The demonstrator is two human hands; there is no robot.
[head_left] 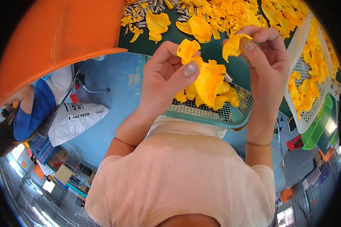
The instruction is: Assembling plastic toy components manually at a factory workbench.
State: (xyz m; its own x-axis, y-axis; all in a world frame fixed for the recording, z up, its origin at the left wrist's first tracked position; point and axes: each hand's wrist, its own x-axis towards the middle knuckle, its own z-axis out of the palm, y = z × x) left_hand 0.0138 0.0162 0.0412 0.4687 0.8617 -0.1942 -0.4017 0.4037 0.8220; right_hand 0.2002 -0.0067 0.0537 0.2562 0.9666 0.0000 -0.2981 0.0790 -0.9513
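Note:
My left hand (163,75) is closed, thumb and fingers pinching a small curved yellow plastic part (188,50). My right hand (268,62) pinches a thin, curved yellow plastic shell (234,47), held up a little apart from the left hand's part. Just below the left fingertips is a larger yellow shell (209,81); whether it joins the held part I cannot tell. More yellow pieces (227,97) lie in a green mesh basket (231,122) in front of my body. A shiny metal cylinder (228,77) shows beside the larger shell.
Beyond my hands, a dark green tabletop (149,46) carries heaped yellow parts (231,15) and small metal cylinders (149,8). A white basket (301,72) of yellow pieces stands at the right, near a green basket (318,125). An orange panel (60,34) and a person in blue (34,109) are left.

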